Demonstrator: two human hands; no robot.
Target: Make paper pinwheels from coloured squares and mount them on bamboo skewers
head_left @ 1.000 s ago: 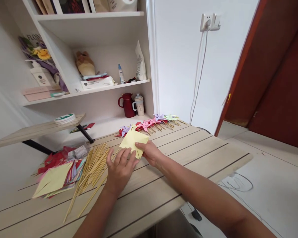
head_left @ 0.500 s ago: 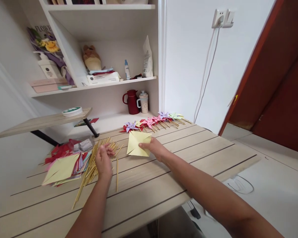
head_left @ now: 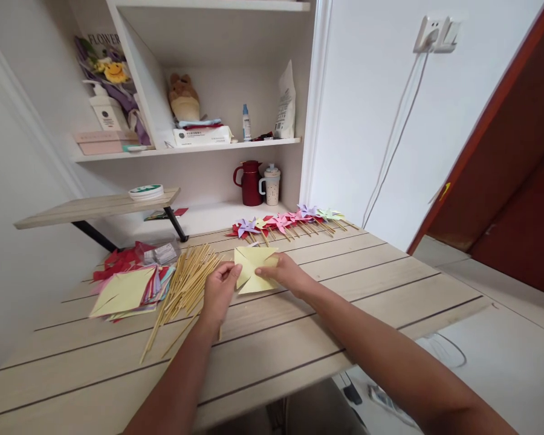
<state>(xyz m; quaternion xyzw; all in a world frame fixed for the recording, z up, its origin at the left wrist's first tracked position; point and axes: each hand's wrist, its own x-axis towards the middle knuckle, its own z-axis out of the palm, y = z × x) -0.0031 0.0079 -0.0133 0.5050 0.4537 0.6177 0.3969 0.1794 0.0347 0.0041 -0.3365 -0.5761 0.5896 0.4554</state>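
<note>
A square of yellow paper, slit inward from its corners, is held above the table between both hands. My left hand pinches its left edge, thumb on top. On the right edge, my right hand grips it with the thumb across the face and the fingers underneath. Just left of my left hand lies a loose heap of thin wooden sticks. Beyond the paper, finished paper pinwheels on sticks lie in a row along the table's back.
A stack of coloured paper squares lies at the left, beside red material and a clear box. A small raised stand rises behind them. A red jug and a cup stand in the shelf's lower space.
My left hand has moved right from above the sticks and taken hold of the paper's left edge. The right hand keeps its grip. The camera view has shifted slightly left.
</note>
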